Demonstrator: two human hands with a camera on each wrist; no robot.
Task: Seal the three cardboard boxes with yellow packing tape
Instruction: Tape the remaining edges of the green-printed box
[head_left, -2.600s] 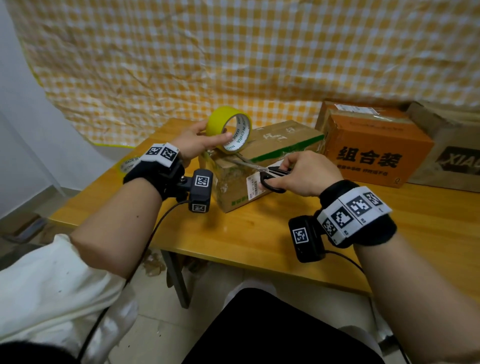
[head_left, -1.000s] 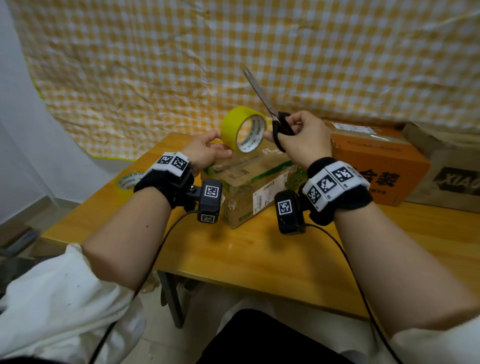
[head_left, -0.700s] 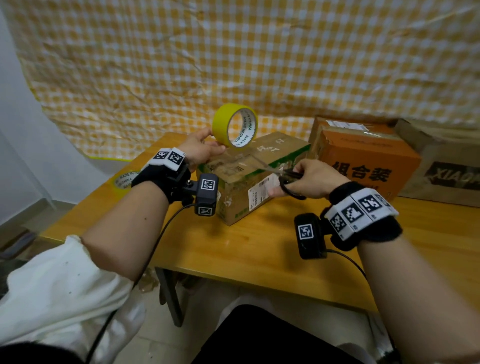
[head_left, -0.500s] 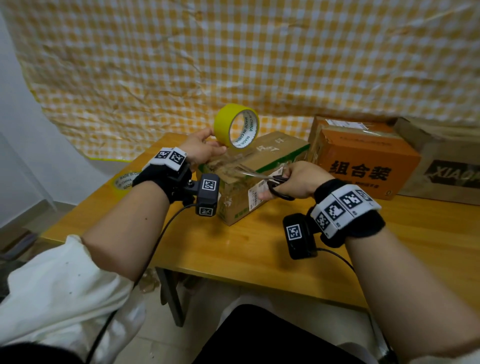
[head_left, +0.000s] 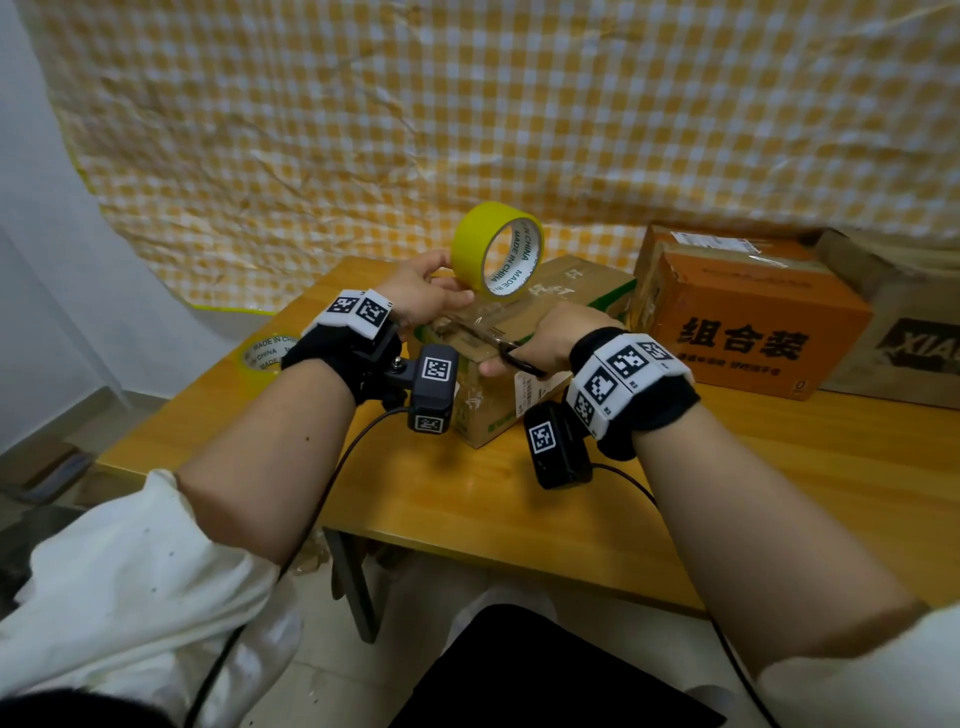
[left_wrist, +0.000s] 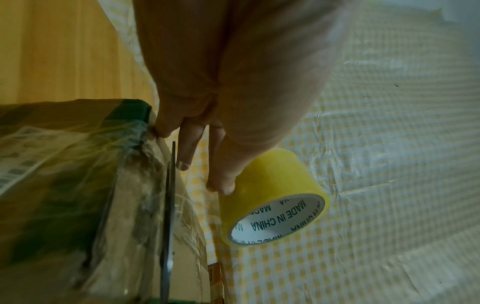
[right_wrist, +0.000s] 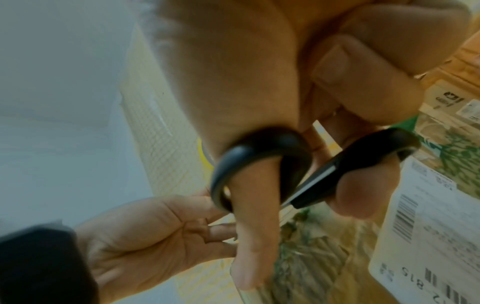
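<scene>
Wooden table (head_left: 779, 493) fills the middle of the frame, checkered yellow cloth (head_left: 519, 104) hanging behind it. Orange box (head_left: 748, 312) and a brown box (head_left: 914, 343) sit at right, well apart from the hands. Green-striped cardboard box (head_left: 571, 280) is center frame. Left hand (head_left: 421, 299) pinches the yellow tape roll (head_left: 496, 257) above that box's left end. Right hand (head_left: 545, 338) has its fingers through black-handled scissors (head_left: 511, 353), blades lying along the box top. Spare tape roll (head_left: 262, 356) sits at left.

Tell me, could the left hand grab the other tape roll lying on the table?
Probably not now: the left hand already holds the yellow tape roll. The spare tape roll lies close beside that wrist, nothing blocking it.
</scene>
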